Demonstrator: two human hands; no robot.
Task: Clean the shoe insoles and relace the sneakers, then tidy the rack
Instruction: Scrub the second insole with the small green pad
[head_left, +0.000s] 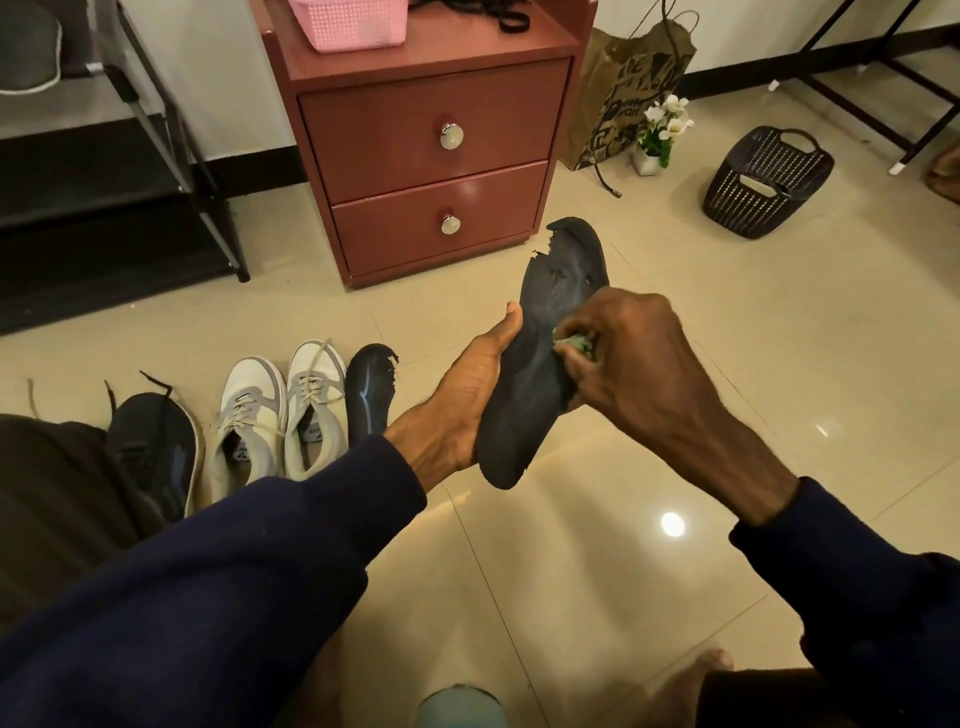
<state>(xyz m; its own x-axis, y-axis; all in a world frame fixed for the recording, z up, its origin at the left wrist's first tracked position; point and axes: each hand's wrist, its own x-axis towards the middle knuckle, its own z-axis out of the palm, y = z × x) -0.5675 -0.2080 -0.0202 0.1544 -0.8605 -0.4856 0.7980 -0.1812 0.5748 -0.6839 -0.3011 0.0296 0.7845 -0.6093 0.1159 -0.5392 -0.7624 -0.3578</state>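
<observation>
My left hand grips a worn black insole by its left edge and holds it above the floor, its torn toe end pointing away. My right hand pinches a small green cloth against the insole's right side. On the floor at the left lie a second black insole, a pair of grey-and-white sneakers with loose laces, and a dark sneaker. Black laces lie on top of the cabinet.
A red two-drawer cabinet stands ahead with a pink basket on top. The black shoe rack is at the far left. A paper bag, a small flower pot and a dark basket sit at the right.
</observation>
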